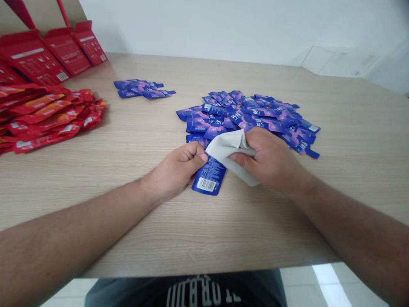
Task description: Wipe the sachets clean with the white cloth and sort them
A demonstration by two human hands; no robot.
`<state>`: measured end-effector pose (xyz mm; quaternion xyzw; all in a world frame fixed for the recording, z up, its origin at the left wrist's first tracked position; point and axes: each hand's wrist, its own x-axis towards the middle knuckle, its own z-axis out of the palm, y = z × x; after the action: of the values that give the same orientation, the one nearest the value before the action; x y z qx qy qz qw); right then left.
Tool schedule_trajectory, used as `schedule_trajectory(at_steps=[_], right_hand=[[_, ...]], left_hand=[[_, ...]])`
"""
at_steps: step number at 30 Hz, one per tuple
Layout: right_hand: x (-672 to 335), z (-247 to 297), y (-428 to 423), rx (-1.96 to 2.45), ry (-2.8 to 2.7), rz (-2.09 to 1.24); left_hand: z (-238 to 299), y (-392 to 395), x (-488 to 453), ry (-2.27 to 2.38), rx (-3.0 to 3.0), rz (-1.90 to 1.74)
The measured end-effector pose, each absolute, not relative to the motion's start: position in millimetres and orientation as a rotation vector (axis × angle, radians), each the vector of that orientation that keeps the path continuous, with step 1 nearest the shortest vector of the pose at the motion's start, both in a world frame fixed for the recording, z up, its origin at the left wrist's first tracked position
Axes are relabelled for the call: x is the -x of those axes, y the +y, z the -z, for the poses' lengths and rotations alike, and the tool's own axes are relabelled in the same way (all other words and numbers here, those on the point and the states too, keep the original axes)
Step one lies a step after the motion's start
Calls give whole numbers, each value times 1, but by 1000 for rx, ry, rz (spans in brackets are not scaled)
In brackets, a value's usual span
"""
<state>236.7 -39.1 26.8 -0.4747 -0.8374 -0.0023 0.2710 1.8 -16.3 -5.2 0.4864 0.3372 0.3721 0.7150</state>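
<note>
Near the middle of the table, my left hand [180, 170] pinches the edge of a blue pouch [210, 175] with a white barcode label toward me. My right hand [271, 157] grips a folded light-grey cloth [230, 147], thumb on top. One end of the cloth lies over the pouch's upper part and hides it. Just beyond both hands spreads a pile of blue-and-purple pouches [246, 113], partly covered by the cloth and my right hand.
A few more blue pouches [140, 88] lie apart, farther back on the left. Red pouches [47, 115] are heaped at the left edge, with red cartons [67, 51] standing behind them. A white wall [207, 30] bounds the back of the wooden table [191, 238].
</note>
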Motion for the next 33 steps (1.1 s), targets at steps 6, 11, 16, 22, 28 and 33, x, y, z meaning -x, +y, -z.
schedule_trajectory(at_steps=[6, 11, 16, 22, 28, 33], right_hand=[[-233, -27, -43, 1117, -2492, -95], [-234, -28, -42, 1261, -2266, 7], [-229, -29, -48, 1054, -2575, -83], [-233, -28, -44, 1223, -2336, 40], [-226, -29, -52, 1084, -2549, 11], [-226, -27, -53, 1142, -2458, 34]], left_hand=[[4, -17, -2, 758, -1085, -826], [5, -17, -1, 761, -1097, -820], [5, -17, 0, 767, -1116, -831], [4, -17, -2, 794, -1096, -841], [1, -18, -3, 797, -1082, -855], [-1, -19, -4, 797, -1057, -866]])
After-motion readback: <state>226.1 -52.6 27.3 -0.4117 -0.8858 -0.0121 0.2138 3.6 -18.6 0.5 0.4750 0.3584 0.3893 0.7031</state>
